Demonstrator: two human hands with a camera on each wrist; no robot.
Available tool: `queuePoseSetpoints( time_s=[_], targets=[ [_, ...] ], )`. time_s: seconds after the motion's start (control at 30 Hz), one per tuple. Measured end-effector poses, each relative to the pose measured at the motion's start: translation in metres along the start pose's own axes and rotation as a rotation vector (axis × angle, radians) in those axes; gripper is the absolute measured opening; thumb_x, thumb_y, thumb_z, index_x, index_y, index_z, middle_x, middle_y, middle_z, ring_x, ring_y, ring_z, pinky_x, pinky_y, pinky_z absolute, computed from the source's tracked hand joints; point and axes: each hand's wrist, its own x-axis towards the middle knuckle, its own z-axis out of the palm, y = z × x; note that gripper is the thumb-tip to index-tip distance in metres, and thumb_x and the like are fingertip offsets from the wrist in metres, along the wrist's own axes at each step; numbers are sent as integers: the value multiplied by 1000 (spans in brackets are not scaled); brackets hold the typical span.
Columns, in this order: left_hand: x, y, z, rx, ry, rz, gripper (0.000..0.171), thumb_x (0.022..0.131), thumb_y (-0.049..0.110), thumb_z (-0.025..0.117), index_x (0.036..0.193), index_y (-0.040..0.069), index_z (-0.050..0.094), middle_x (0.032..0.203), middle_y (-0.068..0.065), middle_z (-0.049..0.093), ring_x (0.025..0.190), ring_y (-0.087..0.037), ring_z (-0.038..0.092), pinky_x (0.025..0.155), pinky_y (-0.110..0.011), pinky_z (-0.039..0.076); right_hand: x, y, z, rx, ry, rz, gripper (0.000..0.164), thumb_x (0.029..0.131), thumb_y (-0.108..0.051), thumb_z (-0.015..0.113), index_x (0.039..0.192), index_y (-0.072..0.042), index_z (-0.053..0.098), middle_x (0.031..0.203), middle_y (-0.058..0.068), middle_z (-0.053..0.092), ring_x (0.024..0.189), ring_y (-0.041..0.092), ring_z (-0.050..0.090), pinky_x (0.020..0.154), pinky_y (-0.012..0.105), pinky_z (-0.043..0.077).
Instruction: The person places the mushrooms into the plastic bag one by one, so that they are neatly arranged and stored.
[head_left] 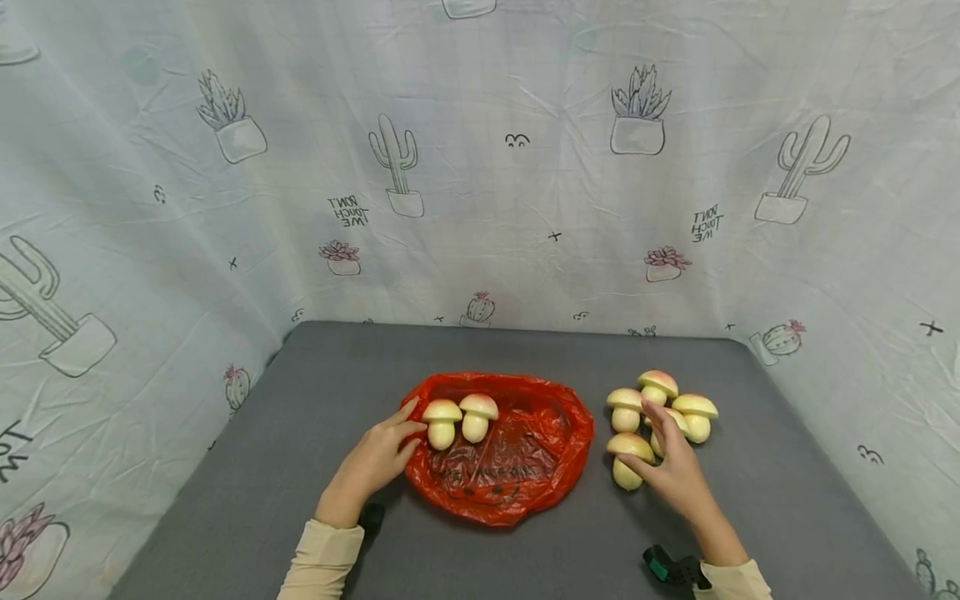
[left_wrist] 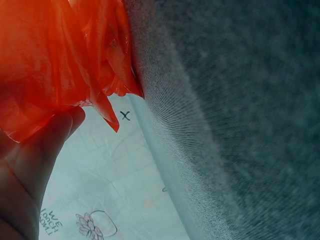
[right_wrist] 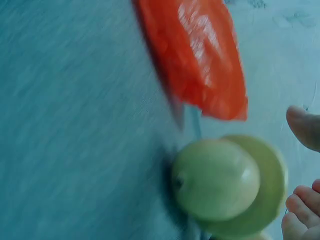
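Note:
A red plastic bag [head_left: 517, 442] lies spread with its mouth up and its rim rolled outward. Two toy mushrooms with pale stems and yellow-pink caps, a left one [head_left: 441, 423] and a right one [head_left: 477, 417], stand side by side in its left part. My left hand [head_left: 378, 450] grips the bag's left rim; in the left wrist view, red film [left_wrist: 55, 65] partly covers the fingertips. To the right of the bag, my right hand [head_left: 673, 467] reaches over a cluster of several mushrooms, thumb and fingers apart around the nearest mushroom [head_left: 627, 475], holding nothing.
Other mushrooms of the cluster, such as a back one [head_left: 657, 383] and a right one [head_left: 696, 417], stand close together. The grey table [head_left: 337, 367] is bounded by a white curtain [head_left: 480, 183] printed with cacti. A dark strap [head_left: 671, 568] is on my right wrist.

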Motion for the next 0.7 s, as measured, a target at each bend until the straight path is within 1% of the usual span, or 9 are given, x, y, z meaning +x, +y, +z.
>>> queuePoseSetpoints(
  time_s=[0.07, 0.23, 0.3, 0.37, 0.43, 0.53, 0.57, 0.63, 0.7],
  targets=[
    [0, 0, -1, -4, 3, -2, 24, 82, 4, 72, 106, 2, 72, 138, -21, 50, 108, -33, 63, 84, -41, 54, -4, 4, -1, -43, -14, 19, 87, 75, -7, 78, 145, 3, 28, 144, 29, 35, 133, -1, 32, 100, -2, 21],
    [-1, 0, -2, -13, 13, -3, 23, 81, 3, 72, 104, 2, 72, 137, -22, 51, 109, -34, 62, 86, -43, 53, -8, 11, 1, -156, -55, 19, 91, 73, -14, 81, 144, 7, 28, 143, 28, 36, 129, 34, 36, 95, -5, 16],
    [-1, 0, -1, -11, 14, 2, 23, 81, 3, 72, 104, 2, 72, 136, -22, 51, 108, -34, 62, 85, -42, 53, -9, 13, 2, -191, -62, 9, 92, 71, -14, 82, 142, 9, 29, 141, 28, 38, 124, 42, 37, 93, -4, 17],
    [-1, 0, -1, -12, 13, 5, 23, 81, 3, 72, 104, 2, 72, 136, -22, 51, 108, -34, 62, 85, -42, 53, -10, 15, 3, -220, -73, 16, 91, 71, -15, 83, 142, 9, 31, 141, 28, 39, 123, 43, 38, 98, 7, 26],
    [-2, 0, -1, -14, 11, 5, 23, 81, 3, 72, 104, 2, 72, 137, -22, 51, 108, -34, 62, 85, -42, 53, -11, 15, 3, -235, -94, 38, 90, 71, -17, 83, 141, 8, 31, 140, 28, 39, 123, 43, 39, 100, 26, 34],
    [-2, 1, -1, -18, 10, 1, 23, 81, 3, 72, 104, 2, 72, 137, -22, 50, 109, -34, 62, 86, -42, 53, -11, 15, 3, -241, -128, 69, 88, 74, -21, 81, 141, 7, 32, 139, 28, 39, 125, 45, 39, 92, 53, 38],
    [-1, 1, -1, -17, 9, 1, 23, 81, 3, 72, 104, 2, 72, 137, -22, 50, 109, -34, 62, 85, -42, 53, -11, 15, 3, -242, -135, 73, 87, 74, -22, 81, 141, 7, 33, 139, 29, 40, 124, 46, 40, 91, 57, 38],
    [-1, 1, -2, -18, 7, 0, 23, 81, 3, 72, 105, 2, 72, 138, -22, 50, 109, -34, 62, 85, -42, 53, -11, 15, 3, -254, -141, 71, 85, 74, -23, 81, 140, 7, 35, 137, 28, 42, 123, 44, 42, 92, 54, 38],
    [-1, 1, -2, -17, 3, -2, 23, 81, 3, 71, 105, 2, 72, 138, -22, 50, 108, -34, 62, 85, -42, 53, -12, 15, 4, -270, -134, 54, 83, 73, -23, 81, 137, 7, 38, 134, 26, 46, 121, 41, 45, 96, 38, 39]
  ],
)
